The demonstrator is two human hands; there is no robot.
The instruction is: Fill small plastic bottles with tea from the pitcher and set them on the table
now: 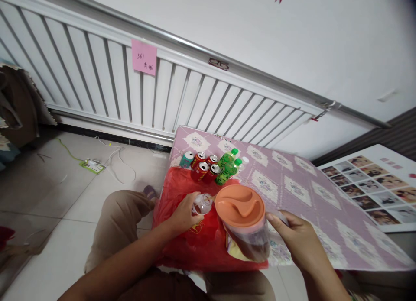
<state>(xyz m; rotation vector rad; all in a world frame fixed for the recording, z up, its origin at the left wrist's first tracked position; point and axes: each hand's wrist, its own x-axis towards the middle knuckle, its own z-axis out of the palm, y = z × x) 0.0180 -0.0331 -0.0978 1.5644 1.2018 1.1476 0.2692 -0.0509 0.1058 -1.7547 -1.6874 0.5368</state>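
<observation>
Centrally, a clear plastic pitcher [251,242] with an orange lid [240,208] is held tilted above the near edge of a red plastic sheet [175,197]; dark liquid can be seen through its wall. Its handle [283,218] is grasped by the right hand [300,234], with the thumb laid along the top. By the left hand [183,214], a small clear bottle [203,204] is gripped around its body, its open mouth turned toward the lid's edge. A brownish trace is seen between the two, but whether liquid is flowing cannot be told. Beyond the hands, four red cans [200,173] are grouped just beside a green can [186,160], and two green-capped bottles [227,171] are stood to their right. Underneath, the surface is covered by a purple floral cloth [266,184]. Farther out, a white radiator [162,93] is fixed along the wall, with a pink note [144,57] attached to it. On the floor at left, a power strip [92,166] is surrounded by cables; at right, a photo panel [373,186] is propped.
</observation>
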